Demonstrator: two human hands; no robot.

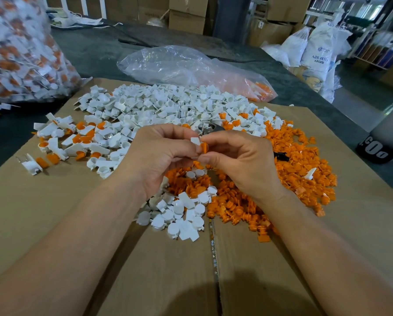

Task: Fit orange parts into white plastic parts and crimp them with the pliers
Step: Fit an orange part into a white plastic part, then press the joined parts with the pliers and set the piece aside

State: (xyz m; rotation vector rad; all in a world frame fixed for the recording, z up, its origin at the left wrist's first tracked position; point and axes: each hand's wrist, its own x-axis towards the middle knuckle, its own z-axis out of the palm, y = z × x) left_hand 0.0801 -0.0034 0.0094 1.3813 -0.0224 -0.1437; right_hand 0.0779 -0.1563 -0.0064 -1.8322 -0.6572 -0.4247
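Note:
Above the middle of the cardboard sheet (54, 224), my left hand (161, 156) pinches a small white plastic part (195, 141). My right hand (238, 158) pinches an orange part (204, 147) right against it. Behind the hands lies a big heap of white parts (163, 106). A heap of orange parts (300, 165) spreads to the right and under my hands. The grey jaws of the pliers (211, 128) show just behind my fingers, and a black handle end (281, 155) shows right of my right hand.
Joined white-and-orange pieces (63, 142) lie at the left of the cardboard. A full clear bag of such pieces (20, 53) stands at far left, and a nearly flat clear bag (191, 69) lies behind the heaps. Boxes and white sacks (316, 49) fill the background.

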